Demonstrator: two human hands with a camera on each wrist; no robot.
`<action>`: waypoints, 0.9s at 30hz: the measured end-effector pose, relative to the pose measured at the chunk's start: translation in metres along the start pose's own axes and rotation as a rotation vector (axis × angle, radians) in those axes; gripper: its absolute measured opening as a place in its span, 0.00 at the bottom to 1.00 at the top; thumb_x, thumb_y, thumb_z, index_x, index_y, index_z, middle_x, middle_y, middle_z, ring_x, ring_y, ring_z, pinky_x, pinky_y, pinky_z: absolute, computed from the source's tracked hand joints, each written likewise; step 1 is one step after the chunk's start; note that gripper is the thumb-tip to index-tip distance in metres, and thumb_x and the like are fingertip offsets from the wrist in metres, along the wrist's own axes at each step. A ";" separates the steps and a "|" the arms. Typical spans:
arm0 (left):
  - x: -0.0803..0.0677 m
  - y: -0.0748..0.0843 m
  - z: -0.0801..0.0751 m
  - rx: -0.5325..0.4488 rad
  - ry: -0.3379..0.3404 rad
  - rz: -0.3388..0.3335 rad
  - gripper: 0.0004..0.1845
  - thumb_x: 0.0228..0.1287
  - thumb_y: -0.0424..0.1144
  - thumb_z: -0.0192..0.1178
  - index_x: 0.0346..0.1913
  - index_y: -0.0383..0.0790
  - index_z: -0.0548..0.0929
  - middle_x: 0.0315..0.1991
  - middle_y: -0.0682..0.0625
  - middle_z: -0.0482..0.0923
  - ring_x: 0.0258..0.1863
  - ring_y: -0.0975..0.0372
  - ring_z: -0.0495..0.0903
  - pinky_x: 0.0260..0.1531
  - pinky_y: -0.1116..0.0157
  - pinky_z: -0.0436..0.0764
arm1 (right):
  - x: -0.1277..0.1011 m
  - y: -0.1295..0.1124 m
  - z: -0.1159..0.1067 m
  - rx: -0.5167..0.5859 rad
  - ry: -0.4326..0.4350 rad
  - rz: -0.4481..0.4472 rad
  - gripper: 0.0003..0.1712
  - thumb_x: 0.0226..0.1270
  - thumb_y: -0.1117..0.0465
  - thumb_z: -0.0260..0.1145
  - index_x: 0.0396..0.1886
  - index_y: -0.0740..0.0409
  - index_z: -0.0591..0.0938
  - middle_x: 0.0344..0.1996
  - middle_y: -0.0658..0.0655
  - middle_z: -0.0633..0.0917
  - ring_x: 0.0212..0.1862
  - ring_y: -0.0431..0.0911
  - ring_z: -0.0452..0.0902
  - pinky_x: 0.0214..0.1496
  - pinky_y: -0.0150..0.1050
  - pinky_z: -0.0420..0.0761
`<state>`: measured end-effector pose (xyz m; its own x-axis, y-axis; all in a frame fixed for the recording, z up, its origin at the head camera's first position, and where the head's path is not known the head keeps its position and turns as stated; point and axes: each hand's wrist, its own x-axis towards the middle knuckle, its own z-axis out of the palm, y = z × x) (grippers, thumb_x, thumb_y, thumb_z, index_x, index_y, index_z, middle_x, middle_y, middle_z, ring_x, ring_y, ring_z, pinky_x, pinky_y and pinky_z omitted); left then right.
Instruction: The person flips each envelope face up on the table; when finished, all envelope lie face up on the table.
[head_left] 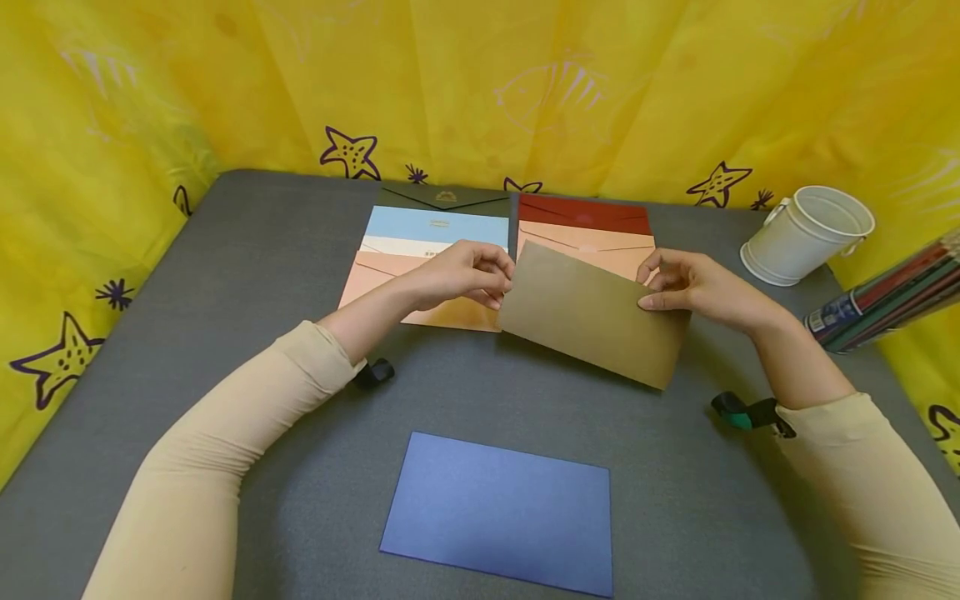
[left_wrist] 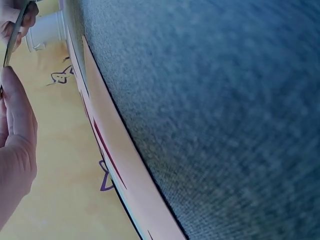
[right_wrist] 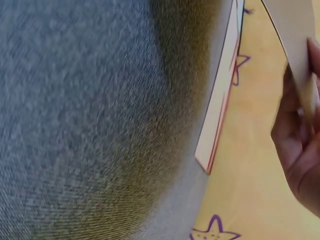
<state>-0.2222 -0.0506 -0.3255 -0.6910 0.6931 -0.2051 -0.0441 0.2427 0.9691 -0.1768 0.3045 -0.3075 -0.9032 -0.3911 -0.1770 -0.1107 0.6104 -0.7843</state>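
Both hands hold a plain gold-brown envelope (head_left: 592, 317), tilted and raised above the table. My left hand (head_left: 472, 275) pinches its left edge between thumb and fingers, as the left wrist view also shows with the left hand (left_wrist: 17, 135) at the edge. At the upper right corner area, my right hand (head_left: 686, 287) grips it with the thumb on the near face; the right wrist view has the right hand (right_wrist: 300, 145) around the bent sheet. Behind it lies a peach envelope (head_left: 547, 237), partly hidden, overlapping a red envelope (head_left: 630, 218).
A left column overlaps dark green (head_left: 480, 200), light blue (head_left: 390, 221), white and pink envelopes (head_left: 367, 279). A blue rectangular envelope (head_left: 502, 512) lies near the front. A white bucket (head_left: 783, 250) and a clear tube of coloured sticks (head_left: 862, 312) stand at right. Yellow cloth (head_left: 450, 75) encloses the table.
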 end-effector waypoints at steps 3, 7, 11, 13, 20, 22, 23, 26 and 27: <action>0.001 0.000 -0.003 -0.020 0.053 0.013 0.06 0.68 0.30 0.57 0.46 0.33 0.77 0.32 0.49 0.78 0.31 0.61 0.80 0.45 0.55 0.88 | -0.001 0.002 -0.003 0.030 0.123 0.071 0.08 0.65 0.62 0.69 0.39 0.53 0.77 0.22 0.40 0.82 0.28 0.38 0.74 0.29 0.35 0.73; 0.002 0.003 -0.006 -0.060 0.126 0.029 0.05 0.68 0.29 0.57 0.45 0.33 0.76 0.31 0.50 0.78 0.30 0.61 0.80 0.44 0.56 0.88 | -0.001 0.006 -0.007 0.156 0.216 0.141 0.05 0.66 0.59 0.69 0.35 0.45 0.81 0.24 0.39 0.84 0.28 0.36 0.77 0.29 0.33 0.79; 0.003 0.004 -0.010 -0.092 0.201 0.022 0.04 0.68 0.29 0.57 0.44 0.34 0.76 0.31 0.51 0.78 0.29 0.62 0.81 0.43 0.59 0.88 | -0.002 0.012 -0.011 0.463 0.231 0.091 0.06 0.68 0.66 0.65 0.33 0.50 0.80 0.26 0.43 0.86 0.28 0.36 0.80 0.28 0.34 0.84; 0.004 0.005 -0.011 -0.096 0.228 0.014 0.05 0.68 0.29 0.58 0.45 0.34 0.77 0.31 0.51 0.78 0.29 0.63 0.81 0.43 0.60 0.88 | -0.002 0.016 -0.013 0.642 0.225 0.035 0.08 0.69 0.71 0.62 0.34 0.54 0.80 0.28 0.45 0.88 0.29 0.37 0.82 0.29 0.34 0.85; 0.009 0.005 -0.010 -0.097 0.264 -0.005 0.08 0.69 0.30 0.59 0.48 0.32 0.78 0.34 0.50 0.79 0.32 0.63 0.83 0.50 0.56 0.87 | -0.006 0.026 -0.017 0.915 0.213 -0.073 0.14 0.66 0.79 0.58 0.38 0.60 0.86 0.29 0.52 0.89 0.32 0.42 0.87 0.34 0.34 0.88; 0.011 0.005 -0.009 -0.103 0.282 -0.007 0.08 0.68 0.30 0.59 0.48 0.31 0.78 0.34 0.50 0.80 0.33 0.63 0.83 0.51 0.55 0.87 | -0.007 0.027 -0.018 0.925 0.224 -0.082 0.14 0.66 0.79 0.59 0.36 0.61 0.86 0.29 0.53 0.89 0.32 0.43 0.87 0.36 0.34 0.88; 0.011 0.006 -0.008 -0.106 0.295 -0.005 0.09 0.68 0.29 0.59 0.48 0.31 0.79 0.35 0.50 0.80 0.33 0.64 0.83 0.51 0.55 0.86 | -0.007 0.028 -0.018 0.929 0.229 -0.086 0.14 0.66 0.79 0.59 0.35 0.61 0.87 0.29 0.53 0.89 0.32 0.43 0.87 0.36 0.34 0.88; 0.013 0.007 -0.006 -0.121 0.334 -0.001 0.09 0.67 0.29 0.60 0.48 0.29 0.81 0.34 0.50 0.82 0.32 0.65 0.84 0.50 0.57 0.87 | -0.007 0.030 -0.018 0.947 0.244 -0.095 0.14 0.66 0.80 0.59 0.34 0.62 0.87 0.29 0.53 0.88 0.33 0.43 0.87 0.39 0.34 0.88; 0.014 0.007 -0.006 -0.122 0.344 0.002 0.09 0.67 0.29 0.61 0.47 0.29 0.81 0.34 0.51 0.82 0.32 0.65 0.84 0.50 0.58 0.87 | -0.006 0.030 -0.018 0.946 0.256 -0.092 0.14 0.65 0.80 0.59 0.33 0.62 0.87 0.29 0.53 0.87 0.33 0.43 0.87 0.39 0.34 0.88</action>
<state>-0.2367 -0.0434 -0.3204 -0.8928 0.4191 -0.1652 -0.1140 0.1447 0.9829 -0.1820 0.3377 -0.3193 -0.9827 -0.1800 -0.0447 0.0917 -0.2619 -0.9607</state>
